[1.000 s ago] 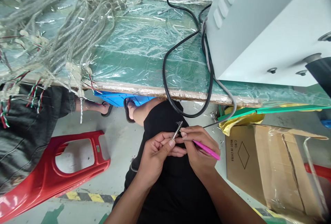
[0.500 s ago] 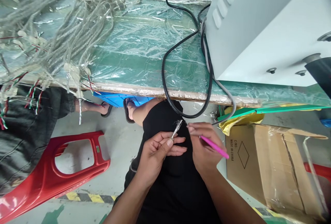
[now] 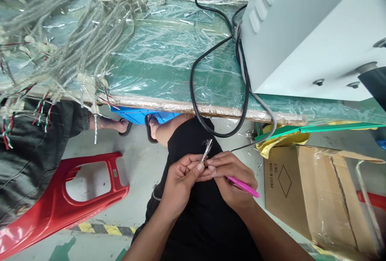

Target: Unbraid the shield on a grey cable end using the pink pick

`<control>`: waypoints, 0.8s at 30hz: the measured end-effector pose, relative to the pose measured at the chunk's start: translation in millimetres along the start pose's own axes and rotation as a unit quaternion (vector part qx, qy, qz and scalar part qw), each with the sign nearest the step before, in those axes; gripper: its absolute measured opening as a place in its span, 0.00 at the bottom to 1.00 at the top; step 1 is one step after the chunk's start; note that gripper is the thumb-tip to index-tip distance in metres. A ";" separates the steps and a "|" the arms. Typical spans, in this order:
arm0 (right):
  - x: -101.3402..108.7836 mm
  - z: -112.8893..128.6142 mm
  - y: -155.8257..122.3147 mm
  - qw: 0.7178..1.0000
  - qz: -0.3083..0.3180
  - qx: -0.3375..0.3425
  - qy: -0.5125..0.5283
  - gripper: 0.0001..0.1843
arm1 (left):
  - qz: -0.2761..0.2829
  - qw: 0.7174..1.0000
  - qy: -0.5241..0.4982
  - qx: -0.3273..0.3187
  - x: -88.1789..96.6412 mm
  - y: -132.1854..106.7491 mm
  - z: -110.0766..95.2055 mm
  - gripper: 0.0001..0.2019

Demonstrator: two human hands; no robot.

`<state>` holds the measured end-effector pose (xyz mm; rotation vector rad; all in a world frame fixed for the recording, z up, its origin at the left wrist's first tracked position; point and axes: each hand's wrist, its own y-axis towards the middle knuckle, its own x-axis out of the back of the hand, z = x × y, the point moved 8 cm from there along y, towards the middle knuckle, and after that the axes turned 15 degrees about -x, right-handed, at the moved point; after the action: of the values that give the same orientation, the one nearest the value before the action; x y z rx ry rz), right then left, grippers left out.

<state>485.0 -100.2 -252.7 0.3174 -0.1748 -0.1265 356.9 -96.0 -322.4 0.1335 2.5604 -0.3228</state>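
My left hand (image 3: 183, 174) pinches a cable (image 3: 207, 148) whose frayed silver braided shielding sticks up above thumb and finger. Over my lap, my right hand (image 3: 233, 178) is closed around a slim tool with a pink handle (image 3: 245, 186); its working end is hidden by the fingers, so its kind does not show. The right thumb and fingertips meet the left ones just below the braid. Whether they also grip the cable there I cannot tell.
Ahead is a film-covered green bench (image 3: 157, 72) with bundles of clear braided cables (image 3: 87, 31) at left. A white machine (image 3: 295, 44) and a looped black cord (image 3: 193, 88) are at right. Below stand a red stool (image 3: 99, 204) and a cardboard box (image 3: 301, 188). A person's leg (image 3: 36, 152) is left.
My right hand, with the pink-handled tool, has moved left and slightly down to the cable, its fingertips now against my left ones. The left hand still holds the cable in nearly the same place.
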 end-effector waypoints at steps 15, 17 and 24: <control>0.6 1.1 1.4 1.000 -0.006 -0.009 0.001 0.20 | -0.001 1.000 0.014 0.005 2.6 -1.5 1.6 0.06; 0.8 0.6 0.9 1.000 -0.010 -0.011 -0.003 0.20 | 0.000 1.000 0.015 0.006 2.5 -1.2 1.5 0.06; 2.9 -3.3 2.3 0.999 -0.043 -0.027 -0.018 0.19 | -0.009 1.000 0.011 0.004 -1.0 0.0 -2.3 0.07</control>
<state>488.8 -97.4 -254.6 0.2693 -0.1930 -0.2225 356.5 -95.5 -319.9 0.1185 2.5834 -0.3395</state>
